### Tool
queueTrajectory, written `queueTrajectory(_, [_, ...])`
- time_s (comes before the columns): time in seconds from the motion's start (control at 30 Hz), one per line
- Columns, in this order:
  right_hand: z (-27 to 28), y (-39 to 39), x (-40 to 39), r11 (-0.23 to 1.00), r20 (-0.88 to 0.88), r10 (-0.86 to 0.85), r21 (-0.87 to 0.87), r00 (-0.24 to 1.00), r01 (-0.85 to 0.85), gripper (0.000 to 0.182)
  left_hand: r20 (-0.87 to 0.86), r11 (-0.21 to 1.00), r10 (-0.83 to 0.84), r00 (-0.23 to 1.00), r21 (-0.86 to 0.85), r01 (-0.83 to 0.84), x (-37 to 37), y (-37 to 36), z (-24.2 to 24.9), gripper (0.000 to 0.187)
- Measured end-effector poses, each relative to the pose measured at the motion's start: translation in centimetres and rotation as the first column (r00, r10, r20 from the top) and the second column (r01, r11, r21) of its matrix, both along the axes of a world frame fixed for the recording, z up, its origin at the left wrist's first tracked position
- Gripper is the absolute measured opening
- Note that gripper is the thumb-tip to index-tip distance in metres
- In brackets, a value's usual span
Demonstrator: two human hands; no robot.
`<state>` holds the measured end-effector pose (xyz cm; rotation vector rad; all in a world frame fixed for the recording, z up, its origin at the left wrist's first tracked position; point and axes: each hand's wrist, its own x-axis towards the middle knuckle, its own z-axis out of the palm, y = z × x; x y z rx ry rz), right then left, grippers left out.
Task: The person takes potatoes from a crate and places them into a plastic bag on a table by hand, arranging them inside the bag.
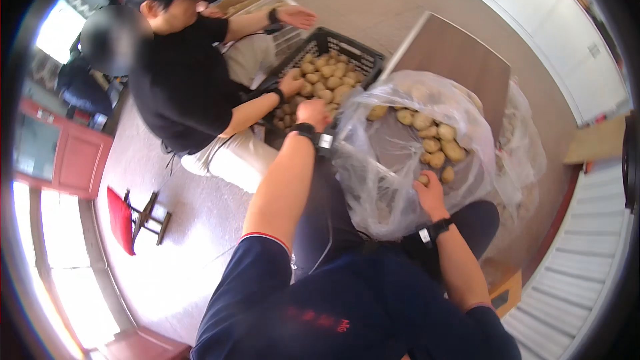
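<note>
A black crate full of potatoes stands ahead of me, left of centre. My left hand is over its near edge, at the potatoes; its fingers are too blurred to read. In front of my lap lies a clear plastic bag, its mouth wide open, with several potatoes inside. My right hand is at the near right part of the bag's opening, its fingers closed round a small potato.
A person in a black shirt sits at the left, one hand in the crate. Behind the bag is a brown board. Another plastic bag stands at the right. A red folding stool is on the floor at left; white cabinets line the back right.
</note>
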<state>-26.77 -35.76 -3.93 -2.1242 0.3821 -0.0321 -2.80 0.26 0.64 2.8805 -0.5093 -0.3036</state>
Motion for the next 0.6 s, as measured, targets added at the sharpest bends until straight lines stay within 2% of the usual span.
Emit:
queueTrajectory(0.03, [-1.3,-0.7,0.0,0.997,-0.022,-0.004,0.075,1.0,0.006,0.04,-0.435,0.626,0.293,0.852,-0.587,-0.514,-0.8,-1.2,1.2,0.015])
queueTrajectory(0.07, [-2.6,-0.7,0.2,0.988,-0.05,-0.014,0.151,0.999,0.021,0.04,-0.819,-0.189,0.117,0.562,-0.574,-0.797,-1.6,-2.7,2.1,0.016])
queueTrajectory(0.1, [-1.2,0.3,0.7,0.987,-0.042,0.02,0.163,0.999,-0.013,0.04,-0.804,-0.144,0.13,0.58,-0.594,-0.791,-1.9,-3.6,3.0,0.018])
queueTrajectory(0.17, [3.7,1.9,0.8,0.915,-0.241,-0.027,0.386,0.97,0.122,0.046,-0.771,-0.047,0.117,0.626,-0.634,-0.772,-2.3,-5.0,4.3,0.021])
queueTrajectory(0.2, [3.3,2.4,1.4,0.911,-0.239,-0.012,0.397,0.971,0.109,0.046,-0.756,0.002,0.087,0.649,-0.651,-0.759,-2.6,-5.5,4.7,0.024])
queueTrajectory(0.23, [3.0,2.4,2.0,0.862,-0.2,0.009,0.499,0.98,0.094,0.047,-0.755,0.004,0.099,0.648,-0.651,-0.759,-2.7,-5.9,5.1,0.024])
queueTrajectory(0.27, [2.9,2.4,2.3,0.802,-0.163,0.019,0.591,0.986,0.082,0.049,-0.749,0.064,0.042,0.661,-0.659,-0.75,-3.0,-6.4,5.7,0.026])
queueTrajectory(0.3, [4.8,3.2,2.8,0.825,-0.136,0.059,0.565,0.989,0.029,0.047,-0.743,0.122,-0.019,0.669,-0.666,-0.736,-3.3,-6.7,5.8,0.028])
queueTrajectory(0.33, [5.4,4.1,3.5,0.824,-0.136,0.054,0.566,0.989,0.033,0.047,-0.743,0.125,-0.021,0.669,-0.665,-0.736,-3.4,-6.8,6.0,0.028])
queueTrajectory(0.4, [6.4,5.2,4.6,0.766,-0.065,0.081,0.643,0.995,-0.021,0.041,-0.779,0.24,-0.063,0.624,-0.618,-0.748,-3.5,-7.5,6.2,0.033])
queueTrajectory(0.43, [6.8,5.6,5.4,0.769,-0.067,0.077,0.64,0.995,-0.016,0.041,-0.78,0.241,-0.069,0.622,-0.618,-0.748,-3.7,-7.8,6.3,0.033])
queueTrajectory(0.5, [7.6,6.6,6.9,0.792,-0.003,0.139,0.601,0.99,-0.109,0.037,-0.8,0.356,-0.101,0.592,-0.585,-0.729,-4.2,-8.0,7.0,0.036])
queueTrajectory(0.53, [8.2,7.1,7.4,0.793,-0.005,0.135,0.599,0.991,-0.105,0.037,-0.8,0.358,-0.104,0.59,-0.584,-0.728,-4.3,-8.1,7.2,0.036])
queueTrajectory(0.6, [10.1,8.4,8.3,0.804,0.017,0.134,0.582,0.991,-0.119,0.034,-0.807,0.441,-0.147,0.573,-0.572,-0.692,-4.5,-8.3,7.2,0.041])
